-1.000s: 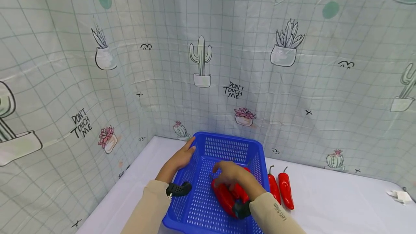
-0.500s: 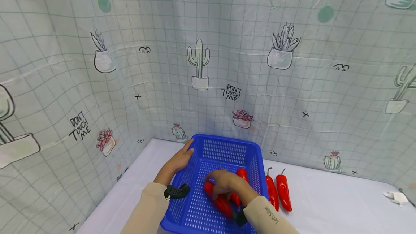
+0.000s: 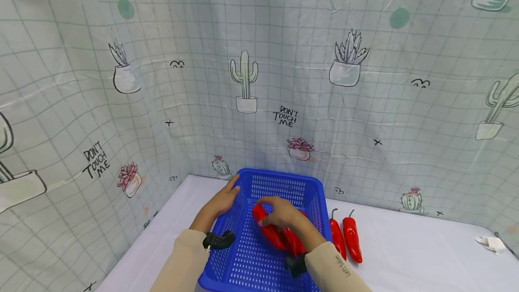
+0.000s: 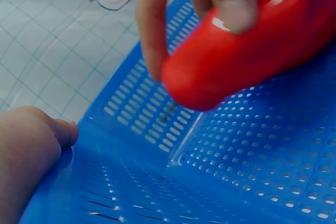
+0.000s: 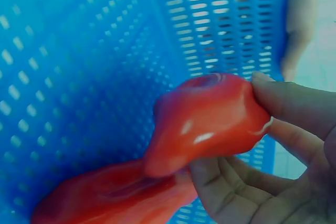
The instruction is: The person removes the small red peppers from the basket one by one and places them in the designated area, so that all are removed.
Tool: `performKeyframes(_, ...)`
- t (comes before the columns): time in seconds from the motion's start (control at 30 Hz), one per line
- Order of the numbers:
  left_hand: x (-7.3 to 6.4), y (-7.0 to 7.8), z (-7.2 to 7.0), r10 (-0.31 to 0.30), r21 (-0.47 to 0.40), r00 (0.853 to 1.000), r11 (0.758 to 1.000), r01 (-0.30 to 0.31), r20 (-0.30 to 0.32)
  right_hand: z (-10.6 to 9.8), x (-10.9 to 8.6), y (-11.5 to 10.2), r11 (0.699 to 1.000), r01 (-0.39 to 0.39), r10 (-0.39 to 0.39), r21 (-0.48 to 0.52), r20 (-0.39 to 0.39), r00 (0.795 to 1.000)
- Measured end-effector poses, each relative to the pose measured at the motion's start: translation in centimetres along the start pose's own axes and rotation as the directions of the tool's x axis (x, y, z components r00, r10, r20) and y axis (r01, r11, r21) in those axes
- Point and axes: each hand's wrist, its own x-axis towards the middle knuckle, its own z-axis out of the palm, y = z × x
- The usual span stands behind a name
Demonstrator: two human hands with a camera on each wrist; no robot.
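Observation:
A blue perforated plastic basket [image 3: 251, 267] stands before me. On its left rim is my left hand [image 3: 223, 202], gripping the edge with the thumb on the inner side. Inside the basket, my right hand [image 3: 282, 212] pinches a glossy red chili pepper [image 3: 268, 231] between thumb and fingers. The right wrist view shows this pepper [image 5: 210, 121] tilted, with another red pepper [image 5: 113, 198] below it. The left wrist view has the held pepper [image 4: 210, 64] near the basket's perforated wall. My right hand and forearm partly cover the other peppers in the basket.
Two red chili peppers [image 3: 352, 240] with green stems lie on the white table [image 3: 417, 256], just right of the basket. A small white crumpled item [image 3: 492, 244] is at the far right. Behind the basket hangs a cactus-print curtain [image 3: 316, 116].
My right hand has gone from reaching over the peppers to holding one, whose upper end has risen towards the back of the basket. My left hand stays on the rim. The view shifts slightly.

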Motion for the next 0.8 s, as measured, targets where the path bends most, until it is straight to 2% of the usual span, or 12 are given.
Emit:
performKeyframes(0.17, 0.0, 0.0, -0.1, 0.010, 0.008, 1.000, 1.000, -0.010, -0.003, -0.5, -0.1, -0.1, 0.987, -0.024, 0.028, 0.162, -0.023, 0.999)
performKeyframes(0.33, 0.0, 0.1, -0.1, 0.018, 0.010, 1.000, 1.000, -0.018, -0.004, -1.0, -0.2, -0.3, 0.948, -0.018, 0.013, 0.318, 0.016, 1.000)
performKeyframes(0.53, 0.1, 0.0, 0.1, 0.022, 0.008, 1.000, 1.000, -0.022, -0.002, -1.6, -0.1, -0.3, 0.937, -0.004, 0.007, 0.350, -0.008, 1.000)
performKeyframes(0.8, 0.1, 0.0, 0.0, 0.006, 0.016, 1.000, 1.000, -0.006, -0.004, -2.4, -0.1, 0.0, 0.918, -0.021, 0.056, 0.395, -0.076, 0.996)
